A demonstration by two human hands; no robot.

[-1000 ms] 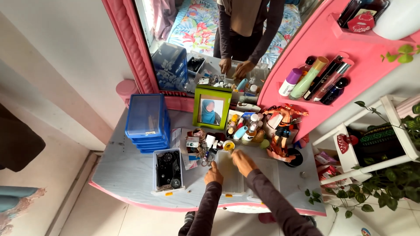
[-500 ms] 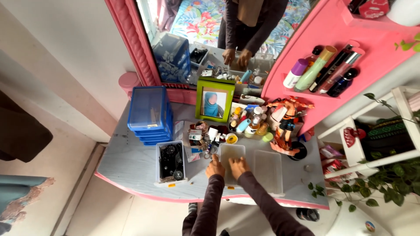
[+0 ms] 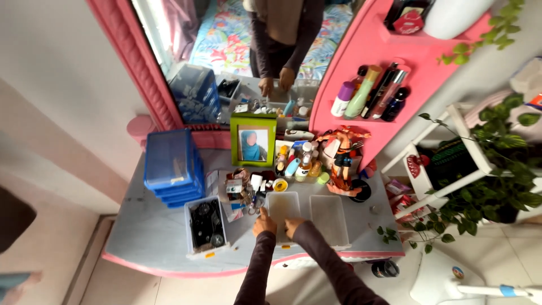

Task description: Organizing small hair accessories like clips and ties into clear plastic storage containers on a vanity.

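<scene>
Room: pink dressing table with grey top, mirror behind, tiled floor below.
Left hand: at the near left corner of a clear tray, fingers curled over its rim, touching; looks like a light grip, cannot tell how tight.
Right hand: on the same tray's near edge, just beside the left hand, fingers bent down on the rim; palm hidden.
Sleeves: dark long sleeves, both forearms coming up from bottom centre.
Tray: shallow, translucent, rectangular, flat on the tabletop near the front edge, centre of table.
Second tray: same kind, touching or just right of the first, nothing seen inside.
Bin: clear, left of the hands, dark small items inside.
Drawers: blue stack at back left, by the mirror frame.
Photo frame: green, upright at the back centre.
Bottles: cluster of small ones right of the frame, behind the tray.
Tape roll: yellow, just behind the tray.
Clutter: small bits and keys between bin and tray, near left hand.
Figurine: orange and red, standing behind the second tray.
Shelf: pink, on the right, tubes and bottles leaning.
Plant: green leaves on a white rack at far right.
Reflection: person's torso and hands show in the mirror.
</scene>
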